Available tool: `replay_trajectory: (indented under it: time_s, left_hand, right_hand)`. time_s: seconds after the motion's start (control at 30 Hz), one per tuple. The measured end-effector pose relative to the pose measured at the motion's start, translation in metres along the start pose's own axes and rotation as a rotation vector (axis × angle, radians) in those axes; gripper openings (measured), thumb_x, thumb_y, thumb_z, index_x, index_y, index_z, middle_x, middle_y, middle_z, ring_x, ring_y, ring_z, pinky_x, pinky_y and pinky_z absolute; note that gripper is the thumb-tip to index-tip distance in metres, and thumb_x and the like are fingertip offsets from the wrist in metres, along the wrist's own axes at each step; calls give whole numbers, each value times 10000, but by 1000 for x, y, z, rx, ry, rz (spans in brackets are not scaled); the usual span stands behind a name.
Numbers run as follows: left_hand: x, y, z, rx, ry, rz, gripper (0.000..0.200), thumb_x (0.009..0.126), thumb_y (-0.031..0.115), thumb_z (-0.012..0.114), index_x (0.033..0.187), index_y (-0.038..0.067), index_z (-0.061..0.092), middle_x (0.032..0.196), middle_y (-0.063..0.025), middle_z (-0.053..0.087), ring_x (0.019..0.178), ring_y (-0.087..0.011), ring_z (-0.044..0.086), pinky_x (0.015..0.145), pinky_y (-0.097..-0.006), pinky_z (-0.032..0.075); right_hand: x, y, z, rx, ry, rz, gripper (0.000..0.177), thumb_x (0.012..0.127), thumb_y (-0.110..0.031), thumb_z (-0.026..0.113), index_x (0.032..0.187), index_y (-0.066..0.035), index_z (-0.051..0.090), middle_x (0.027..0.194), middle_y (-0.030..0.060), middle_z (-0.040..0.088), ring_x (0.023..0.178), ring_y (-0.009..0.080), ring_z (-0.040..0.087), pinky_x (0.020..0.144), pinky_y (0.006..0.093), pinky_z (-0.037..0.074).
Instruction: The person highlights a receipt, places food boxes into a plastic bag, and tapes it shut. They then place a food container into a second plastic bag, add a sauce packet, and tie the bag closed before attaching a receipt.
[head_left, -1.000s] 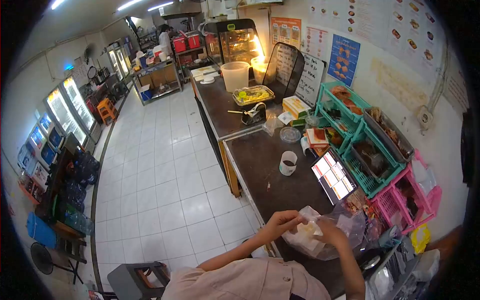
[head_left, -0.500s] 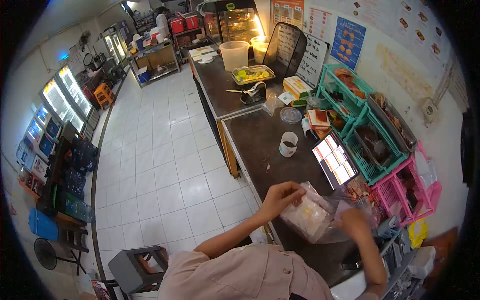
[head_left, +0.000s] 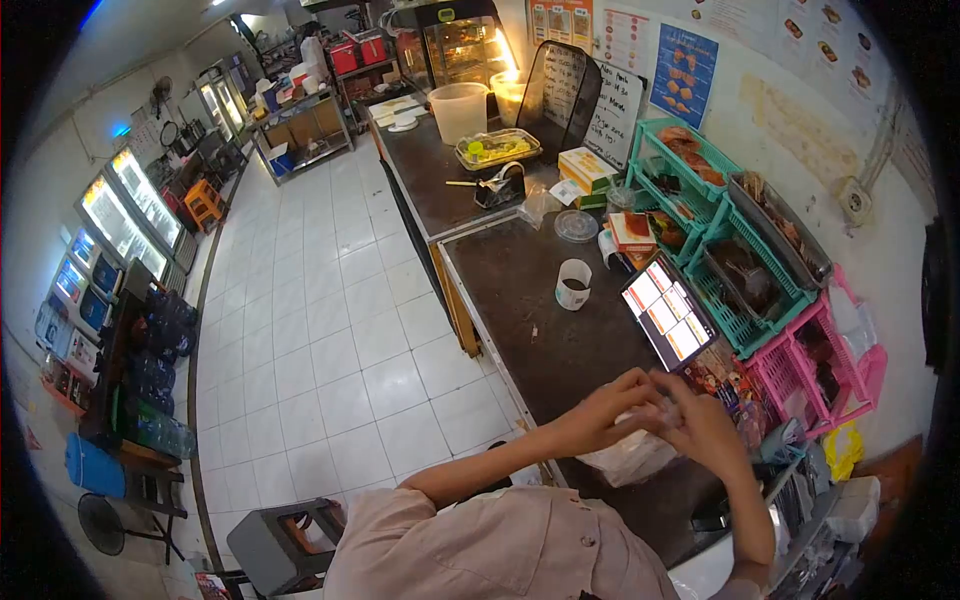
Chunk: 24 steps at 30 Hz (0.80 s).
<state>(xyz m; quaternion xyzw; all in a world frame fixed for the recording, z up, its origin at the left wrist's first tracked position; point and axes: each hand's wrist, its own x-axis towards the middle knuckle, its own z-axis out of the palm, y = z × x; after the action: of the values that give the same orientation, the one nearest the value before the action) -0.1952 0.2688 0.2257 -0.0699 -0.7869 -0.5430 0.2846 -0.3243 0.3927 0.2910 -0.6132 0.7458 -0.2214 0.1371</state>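
A clear plastic bag (head_left: 630, 458) with pale contents rests on the dark counter (head_left: 510, 300) near its front edge. Both hands meet at the top of the bag. My left hand (head_left: 625, 412) comes from the left, its fingers bent and closed round the gathered plastic. From the right, my right hand (head_left: 705, 425) reaches in, fingers curled against the same plastic and touching the left ones. The fingers partly hide the bag's top. A lit tablet (head_left: 668, 312) stands just beyond the hands, and a white paper cup (head_left: 574, 284) is farther back.
Green baskets (head_left: 745, 290) and a pink basket (head_left: 815, 360) line the wall on the right. Farther along are a clear lid (head_left: 576, 226), a food tray (head_left: 498, 149), a plastic tub (head_left: 460, 113) and a heated display case (head_left: 465, 50). A grey stool (head_left: 285, 545) stands at lower left.
My right hand has moved left and up to meet my left hand, which has shifted right. The bag's top, spread before, is now gathered between them. The view has shifted slightly.
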Motion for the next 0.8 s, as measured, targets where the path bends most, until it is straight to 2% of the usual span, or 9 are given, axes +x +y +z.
replay_trajectory:
  time_s: [0.13,0.23,0.33,0.43,0.5,0.53,0.57,0.7,0.8]
  left_hand:
    - [5,3,-38,557,39,141,333,713,103,675,1010,67,531,1085,-135,448,1026,-300,453,882,-398,362]
    - [2,-16,-70,331,-32,22,875,428,181,829,1187,84,406,1340,-159,304,1294,-344,208,1056,-490,147]
    - [-15,-76,-25,242,-292,-133,992,402,193,831,1248,93,323,1394,-161,210,1326,-335,114,1055,-534,62]
    - [-23,-132,15,245,-430,-266,609,561,174,759,1103,50,509,1197,-155,466,1162,-328,377,996,-429,255]
    - [-17,-128,23,105,-238,-50,364,665,111,690,996,35,561,1030,-125,567,979,-244,526,886,-353,376]
    - [-20,-130,23,99,-232,-135,345,674,111,680,991,37,565,1020,-114,572,968,-236,532,881,-351,379]
    - [-24,-137,20,96,-226,-216,327,683,110,670,986,39,568,1010,-103,577,957,-227,538,876,-349,381]
    - [-18,-125,14,189,-193,-140,224,685,92,661,878,43,557,876,-78,560,882,-224,544,878,-354,360]
    - [0,-103,22,306,-226,-41,267,650,126,675,862,50,531,975,-135,469,1014,-290,452,927,-398,297]
  right_hand:
    - [21,14,12,-15,17,-60,283,734,-264,662,714,-11,536,549,133,506,502,296,517,478,366,380]
    - [26,14,4,28,-48,-78,295,724,-248,672,639,-6,525,506,132,478,460,277,503,465,368,363]
    - [30,17,7,73,22,-170,290,725,-257,676,675,-10,532,538,118,502,489,242,526,486,345,389]
    - [28,22,0,223,-130,-17,417,736,-317,666,999,-25,527,843,178,598,822,315,595,707,364,450]
    - [8,39,-9,279,-7,-128,650,713,-347,690,1186,-22,384,1023,175,548,990,291,532,836,358,399]
    - [-8,53,-15,303,54,-180,775,701,-362,702,1279,-20,313,1113,174,523,1074,279,501,901,354,373]
    - [-23,75,-24,310,-131,-62,1075,637,-433,741,1362,4,78,1302,202,344,1236,275,325,1013,358,254]
    - [-97,174,26,249,-387,186,1238,544,-533,764,1359,27,19,1401,260,77,1317,329,108,1070,357,138]
    - [-78,169,104,318,-275,17,1192,564,-503,758,1363,10,37,1383,244,149,1296,330,169,1064,373,169]
